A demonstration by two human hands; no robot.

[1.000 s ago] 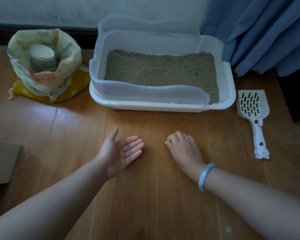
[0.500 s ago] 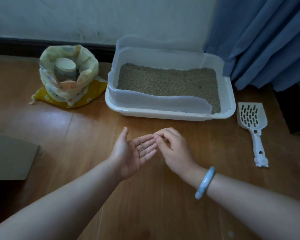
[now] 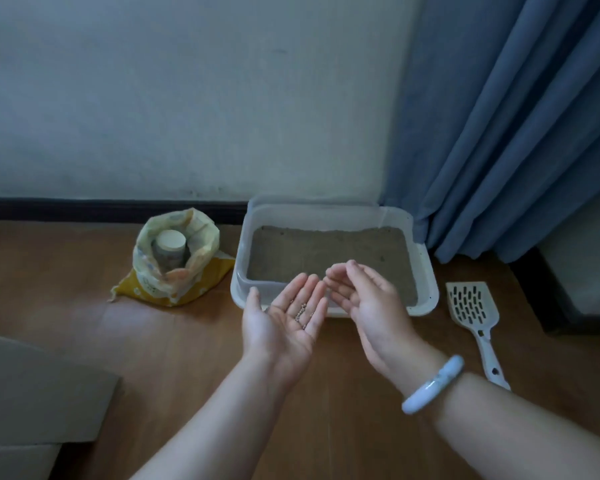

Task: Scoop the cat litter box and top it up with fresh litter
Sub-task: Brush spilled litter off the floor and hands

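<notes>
A white litter box (image 3: 425,268) filled with tan litter stands against the wall. My left hand (image 3: 284,320) is held palm up at the box's front rim, with several litter pellets (image 3: 302,311) lying on its straight fingers. My right hand (image 3: 368,299) hovers just right of it over the box's front edge, fingers loosely curved, holding nothing I can see. A yellow litter bag (image 3: 177,261) stands open left of the box, with a round cup (image 3: 170,249) inside. A white slotted scoop (image 3: 473,311) lies on the floor right of the box.
A blue curtain (image 3: 506,126) hangs at the right, touching the box's far corner. A flat cardboard piece (image 3: 32,393) lies at the lower left. A dark furniture base (image 3: 548,292) sits at the far right. The floor is wood.
Both hands have lifted from the floor toward the box's front rim. My right hand, which was pinching at the left palm, has drawn slightly apart. The camera has tilted upward.
</notes>
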